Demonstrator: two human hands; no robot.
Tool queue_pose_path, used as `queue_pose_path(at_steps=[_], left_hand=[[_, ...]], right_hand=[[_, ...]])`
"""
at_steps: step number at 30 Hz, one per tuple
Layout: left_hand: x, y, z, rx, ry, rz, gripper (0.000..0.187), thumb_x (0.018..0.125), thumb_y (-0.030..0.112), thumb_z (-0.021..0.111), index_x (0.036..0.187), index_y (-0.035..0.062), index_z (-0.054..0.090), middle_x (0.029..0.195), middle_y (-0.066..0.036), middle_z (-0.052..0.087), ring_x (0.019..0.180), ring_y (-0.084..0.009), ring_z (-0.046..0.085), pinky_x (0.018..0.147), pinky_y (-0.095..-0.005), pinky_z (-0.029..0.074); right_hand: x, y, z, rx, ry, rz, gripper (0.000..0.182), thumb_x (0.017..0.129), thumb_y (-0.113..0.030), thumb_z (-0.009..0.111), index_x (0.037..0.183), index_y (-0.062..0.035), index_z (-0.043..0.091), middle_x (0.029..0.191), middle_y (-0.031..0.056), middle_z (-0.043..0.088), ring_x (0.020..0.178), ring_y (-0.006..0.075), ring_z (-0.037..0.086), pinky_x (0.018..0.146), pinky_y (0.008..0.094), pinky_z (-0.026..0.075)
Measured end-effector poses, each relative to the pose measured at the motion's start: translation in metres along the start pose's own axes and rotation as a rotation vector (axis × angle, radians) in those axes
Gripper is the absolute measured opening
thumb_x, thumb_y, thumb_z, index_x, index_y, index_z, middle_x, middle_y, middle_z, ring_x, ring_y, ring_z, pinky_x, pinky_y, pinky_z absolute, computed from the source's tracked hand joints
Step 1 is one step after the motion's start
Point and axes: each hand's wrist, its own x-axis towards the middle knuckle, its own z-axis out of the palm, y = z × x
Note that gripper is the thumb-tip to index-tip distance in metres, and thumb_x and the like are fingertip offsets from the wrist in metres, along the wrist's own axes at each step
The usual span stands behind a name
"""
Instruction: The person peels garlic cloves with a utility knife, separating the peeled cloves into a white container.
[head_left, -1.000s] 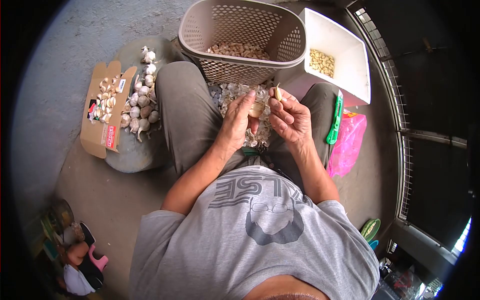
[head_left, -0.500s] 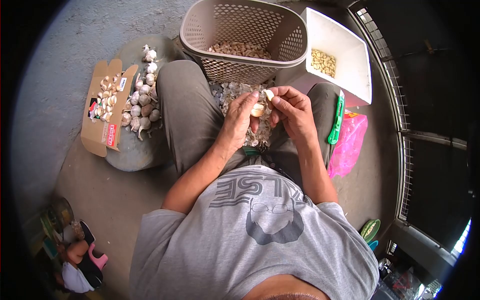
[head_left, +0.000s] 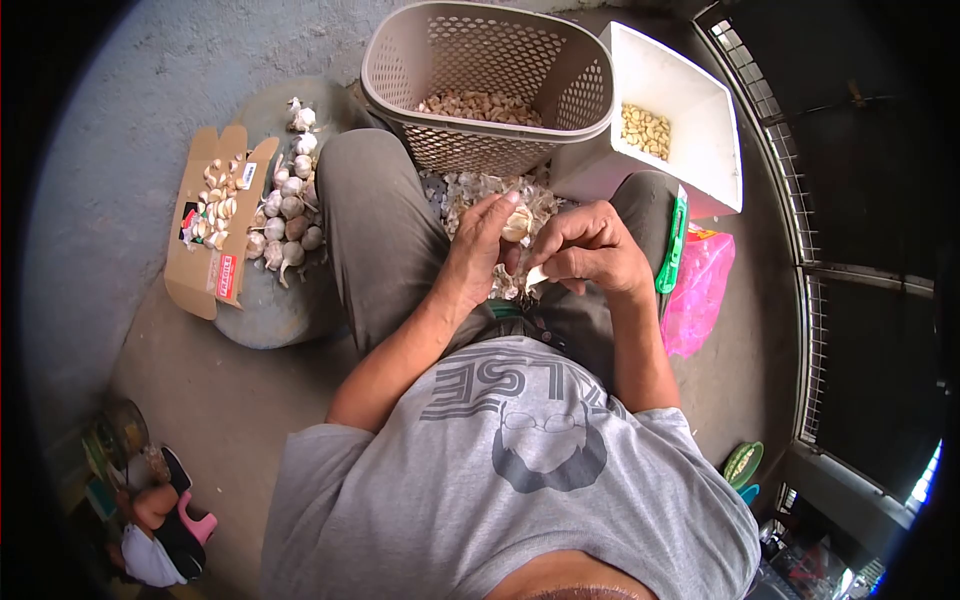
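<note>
My left hand [head_left: 478,245] is closed around a partly stripped garlic bulb [head_left: 517,224], held up between my knees. Just right of and below it, my right hand [head_left: 597,250] pinches a small white flake of garlic skin [head_left: 537,274] between thumb and forefinger. Beneath both hands lies a heap of loose garlic skins [head_left: 470,195], partly hidden by them. On my right thigh rests a green box cutter [head_left: 672,245].
Ahead stands a brown perforated basket [head_left: 590,130] with garlic cloves inside; beside it, a white foam box [head_left: 700,115] holds peeled cloves. At left, whole bulbs [head_left: 292,206] and a cardboard piece [head_left: 190,280] bearing cloves sit on a stool [head_left: 262,325]. A pink bag [head_left: 700,300] lies at right.
My right hand has moved down and away from the bulb with the white flake in its fingers. My left hand still grips the bulb, now turned slightly upward.
</note>
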Motion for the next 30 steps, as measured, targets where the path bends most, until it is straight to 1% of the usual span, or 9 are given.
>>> queue_pose_path(at_steps=[2,3,5,8,11,12,15,20,30], left_hand=[[0.0,0.001,0.001,-0.003,0.007,0.004,0.038,0.103,0.044,0.059,0.093,0.007,0.064,0.07,0.0,0.06,0.047,-0.0078,0.052,0.038,-0.0224,0.039],[0.001,-0.001,0.0,-0.007,0.007,0.002,0.038,0.103,0.044,0.059,0.093,0.0069,0.065,0.07,0.0,0.06,0.047,-0.0079,0.051,0.038,-0.0225,0.039],[-0.001,-0.003,-0.002,-0.008,-0.011,-0.015,0.037,0.104,0.043,0.059,0.096,0.0076,0.065,0.073,0.0,0.06,0.048,-0.0085,0.052,0.039,-0.023,0.04],[-0.002,-0.002,-0.006,-0.004,-0.033,-0.029,0.034,0.105,0.042,0.057,0.102,0.009,0.064,0.078,0.001,0.06,0.052,-0.009,0.054,0.04,-0.023,0.042],[0.0,-0.002,-0.005,-0.01,-0.023,0.012,0.036,0.106,0.044,0.054,0.105,0.0088,0.063,0.079,0.001,0.06,0.052,-0.0084,0.054,0.041,-0.0224,0.042],[-0.001,0.0,-0.002,-0.027,-0.006,0.011,0.038,0.107,0.045,0.053,0.102,0.0077,0.064,0.077,0.0,0.06,0.051,-0.0079,0.054,0.041,-0.0222,0.042],[-0.003,0.001,0.004,-0.036,0.003,0.025,0.043,0.108,0.047,0.051,0.1,0.0063,0.064,0.075,0.0,0.06,0.051,-0.0069,0.053,0.041,-0.022,0.044],[0.004,-0.003,-0.008,0.046,-0.06,0.056,0.045,0.107,0.051,0.051,0.101,0.0077,0.063,0.075,0.0,0.059,0.05,-0.0071,0.054,0.042,-0.0218,0.045],[0.002,-0.002,0.003,0.196,0.038,0.209,0.038,0.108,0.044,0.054,0.1,0.0071,0.061,0.073,0.001,0.059,0.056,-0.0054,0.054,0.046,-0.0189,0.043]], right_hand=[[0.003,0.004,0.002,0.15,0.101,-0.095,0.015,0.086,0.001,0.067,0.097,0.0086,0.074,0.069,0.0113,0.068,0.045,0.0124,0.056,0.042,0.0237,0.044],[0.013,0.007,0.008,0.248,0.308,-0.176,0.026,0.093,-0.005,0.068,0.115,0.0097,0.069,0.089,0.0148,0.073,0.052,0.0137,0.062,0.044,0.0246,0.048],[0.031,0.004,0.012,0.243,0.601,-0.309,0.037,0.1,-0.013,0.067,0.132,0.0062,0.062,0.109,0.0136,0.072,0.061,0.0146,0.066,0.048,0.0239,0.049],[0.019,0.019,-0.001,-0.22,0.554,-0.161,0.041,0.103,-0.019,0.066,0.139,0.0008,0.06,0.119,0.0104,0.07,0.076,0.0146,0.069,0.058,0.0239,0.052],[0.013,0.029,0.004,-0.777,0.282,-0.114,0.048,0.093,-0.022,0.077,0.135,-0.0017,0.063,0.12,0.0164,0.069,0.092,0.0266,0.07,0.076,0.0363,0.056],[0.015,0.034,0.011,-0.97,0.323,-0.267,0.048,0.088,-0.022,0.08,0.128,-0.0008,0.065,0.12,0.0192,0.066,0.094,0.0367,0.07,0.079,0.0426,0.055],[0.015,0.028,0.019,-1.023,0.337,-0.136,0.041,0.088,-0.021,0.079,0.122,0.0005,0.067,0.122,0.0205,0.065,0.097,0.0419,0.069,0.082,0.0461,0.055],[0.018,0.031,0.015,-0.834,0.35,-0.202,0.03,0.096,-0.015,0.069,0.119,0.0047,0.064,0.096,0.0222,0.068,0.091,0.0412,0.067,0.08,0.0445,0.052],[0.022,0.052,0.015,-0.738,0.492,-0.054,0.032,0.108,-0.027,0.056,0.118,0.0023,0.056,0.085,0.0252,0.068,0.081,0.0463,0.069,0.071,0.047,0.053]])
